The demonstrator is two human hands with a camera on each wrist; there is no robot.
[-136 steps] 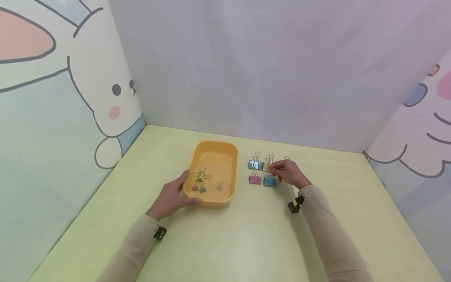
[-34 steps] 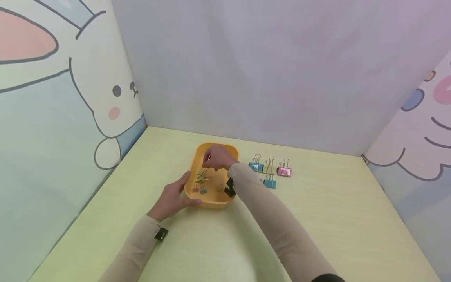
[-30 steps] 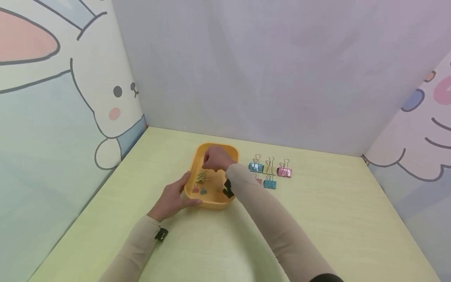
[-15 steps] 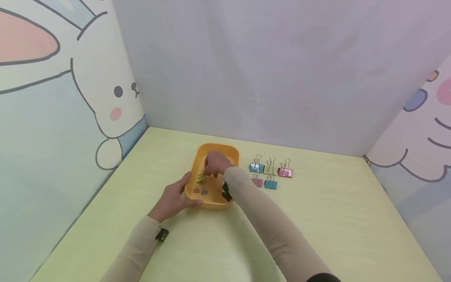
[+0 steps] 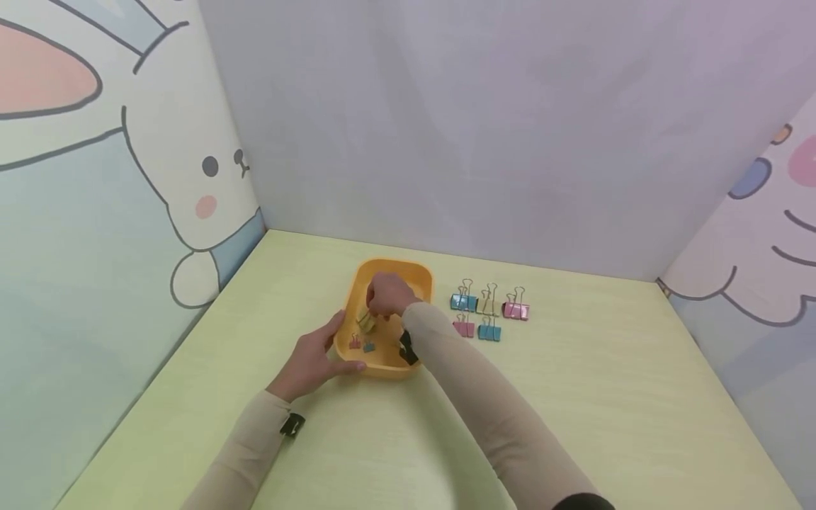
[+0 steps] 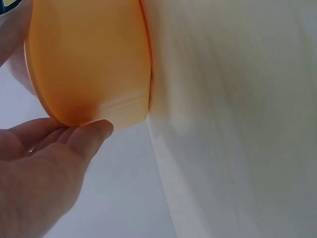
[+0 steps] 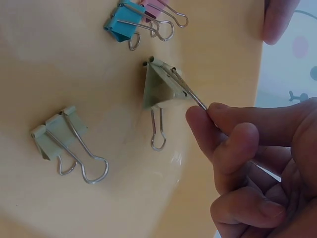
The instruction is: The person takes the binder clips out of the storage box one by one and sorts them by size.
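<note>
My left hand (image 5: 310, 360) grips the near-left corner of an orange plastic tray (image 5: 385, 372), seen close up in the left wrist view, where fingers and thumb meet at the tray's rim (image 6: 42, 99). Inside the tray, my right hand (image 5: 389, 294) pinches one wire handle of a yellow-green binder clip (image 7: 161, 87); its other handle hangs loose. A smaller yellow-green binder clip (image 7: 62, 133) lies in the tray too. Small blue (image 5: 369, 347) and pink (image 5: 354, 342) binder clips lie close together near the tray's near-left corner.
To the right of the tray are two rows of larger binder clips: blue (image 5: 463, 302), yellow (image 5: 488, 307) and pink (image 5: 516, 310) behind, pink (image 5: 465, 329) and blue (image 5: 489, 332) in front. Grey wall cloth (image 5: 459, 142) stands behind the table (image 5: 605, 382).
My right hand has moved left from the larger clips into the tray, then down and nearer. It has taken the yellow-green clip by a handle and turned it. My left hand stays put.
</note>
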